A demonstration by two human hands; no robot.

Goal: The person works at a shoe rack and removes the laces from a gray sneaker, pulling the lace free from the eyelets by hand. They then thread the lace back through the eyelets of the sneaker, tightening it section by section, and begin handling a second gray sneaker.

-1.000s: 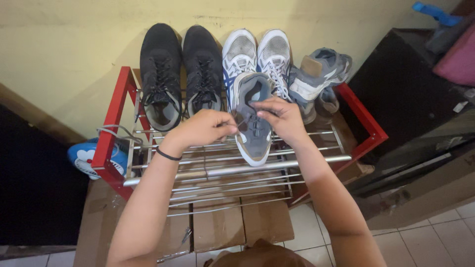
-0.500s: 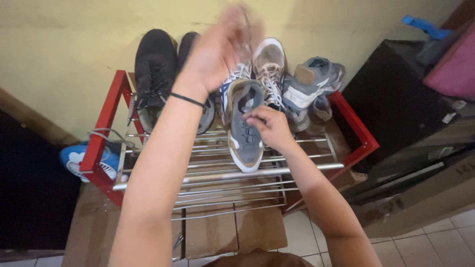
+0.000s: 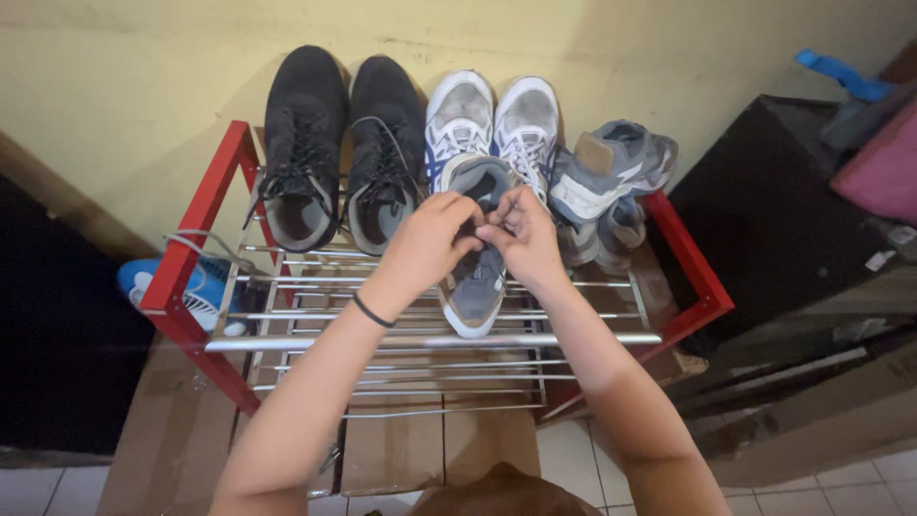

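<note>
My left hand point(image 3: 432, 234) and my right hand point(image 3: 523, 232) meet fingertip to fingertip over the laces of a grey sneaker point(image 3: 475, 258), both curled tight with thumbs and forefingers pinched on the lace; the lace itself is mostly hidden under my fingers, so I cannot tell how it runs. A thin black band point(image 3: 373, 311) circles my left wrist. The sneaker lies under both palms, toe toward me, on the top bars of a shoe rack point(image 3: 196, 248) with red side frames and metal rods. Beyond my left hand stand two black sneakers point(image 3: 346, 143), heels nearest me, toes against the wall. Straight beyond my knuckles stands a white pair with blue stripes point(image 3: 495, 119). Past my right hand a grey and blue pair point(image 3: 608, 177) lies tumbled, one shoe on top of the other, the lower one half covered. Below my forearms, under the rack, flattened brown cardboard point(image 3: 420, 444) lies over pale floor tiles point(image 3: 864, 478). Far out to the left of my left hand, a blue and white object point(image 3: 153, 287) is partly hidden by the rack's red frame and I cannot make out what it is. Out past my right hand stands a dark cabinet point(image 3: 802, 191), cut off at the edge, with a blue item point(image 3: 841, 75) and something pink on it. The wall point(image 3: 143, 76) behind is dull yellow.
</note>
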